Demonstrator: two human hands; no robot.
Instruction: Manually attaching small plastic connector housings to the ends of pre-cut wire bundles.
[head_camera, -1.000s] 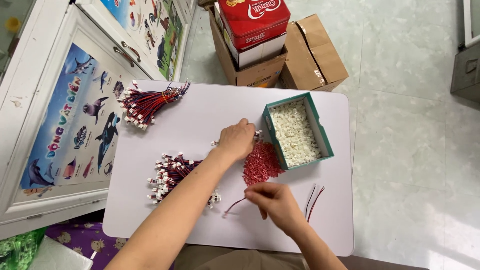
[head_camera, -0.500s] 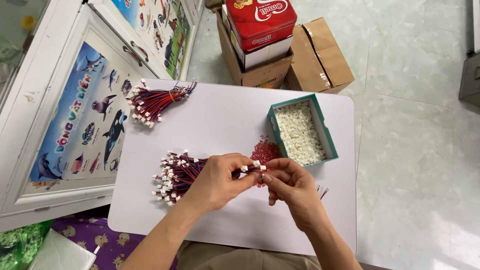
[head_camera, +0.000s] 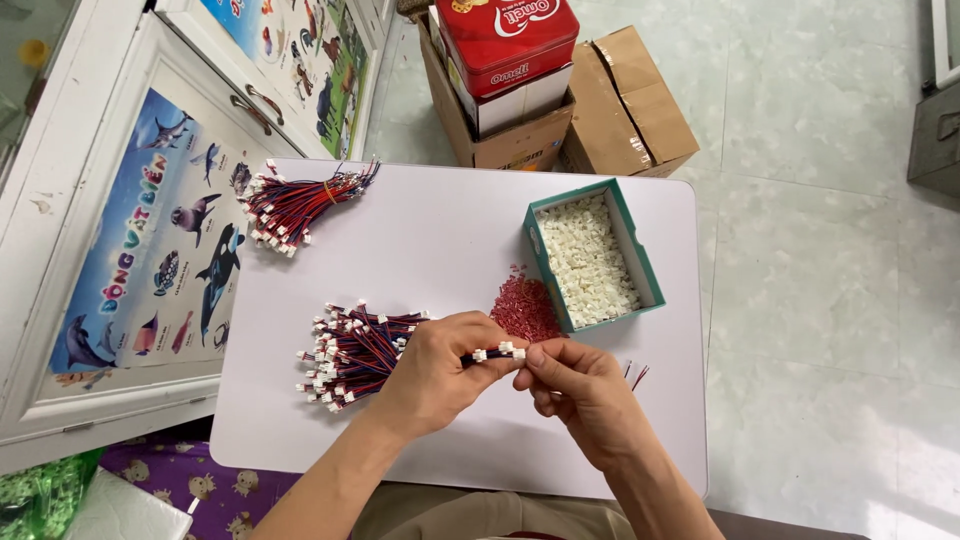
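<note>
My left hand (head_camera: 437, 372) and my right hand (head_camera: 582, 392) meet over the white table (head_camera: 440, 240), pinching between them a short red-and-dark wire with white connectors (head_camera: 496, 352). Under my left wrist lies a loose pile of similar finished wires (head_camera: 350, 352). A heap of small red pieces (head_camera: 523, 305) sits just beyond my fingers, beside a green box of small white connectors (head_camera: 592, 256).
A tied bundle of wires (head_camera: 295, 208) lies at the table's far left. Two loose wires (head_camera: 634, 374) rest right of my right hand. Cardboard boxes (head_camera: 620, 105) and a red tin (head_camera: 505, 40) stand on the floor beyond; a white cabinet (head_camera: 130, 210) stands left.
My left hand came back from the red heap, and both hands drew together. They now hold one wire between them, where earlier the right hand alone was at a wire on the table.
</note>
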